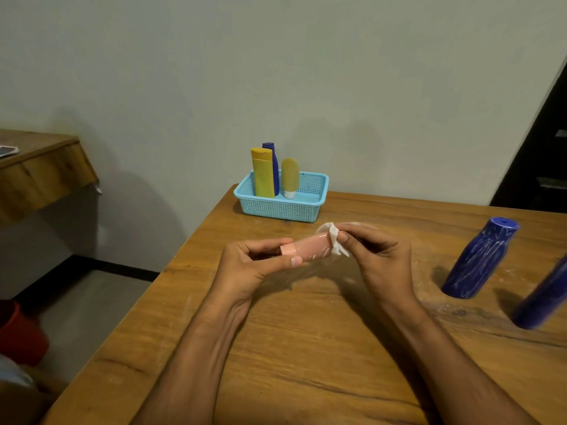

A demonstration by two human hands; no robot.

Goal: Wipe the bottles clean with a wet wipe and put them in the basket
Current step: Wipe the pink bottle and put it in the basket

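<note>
Here the pink bottle [310, 247] lies sideways above the worktop [306, 348], between both hands. The left hand [254, 265] pinches its cap end with curled fingers [270, 244]; the right hand [377, 256] presses a white wet wipe [333, 239] around its right end. The blue basket [280, 207] stands farther off, holding three bottles.

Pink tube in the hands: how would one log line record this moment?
step: wiping | left hand: grips pink plastic tube by cap | right hand: rubs white wet wipe on tube end | light-blue mesh basket: three bottles
</note>
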